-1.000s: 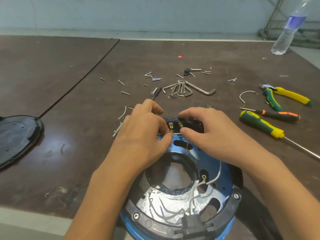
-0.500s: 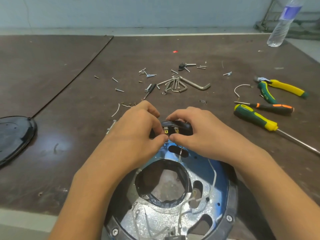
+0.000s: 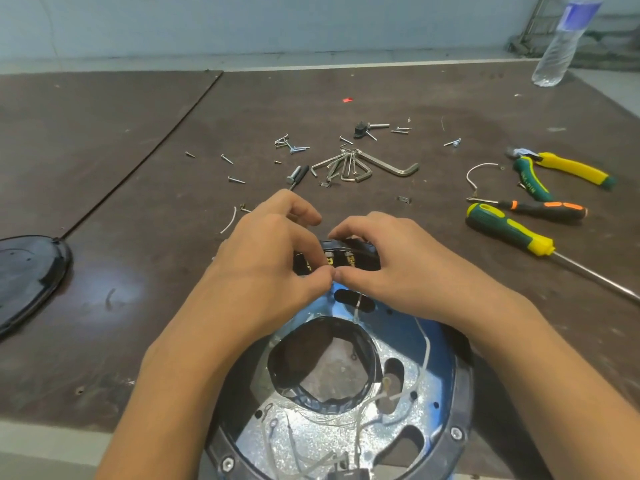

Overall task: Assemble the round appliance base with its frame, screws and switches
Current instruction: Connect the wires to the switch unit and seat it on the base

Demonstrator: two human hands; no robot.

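Note:
The round appliance base (image 3: 346,427) lies open side up at the near table edge, blue and silvery inside, with a black frame ring (image 3: 460,403), white wires and a large centre hole. At its far rim sits a black switch block (image 3: 349,258) with brass contacts. My left hand (image 3: 270,268) and my right hand (image 3: 391,268) both pinch this block, thumbs meeting at its near side and fingers curled over its far side. Loose screws (image 3: 291,147) lie scattered farther back.
A bunch of hex keys (image 3: 356,166) lies behind the hands. At right are two screwdrivers (image 3: 509,233), yellow-green pliers (image 3: 554,171) and a bent wire. A black round cover (image 3: 24,278) lies at far left; a water bottle (image 3: 564,39) stands back right.
The base and the view have shifted nearer the table edge. Both hands stay on the switch block, and the thumbs have come together at its near side.

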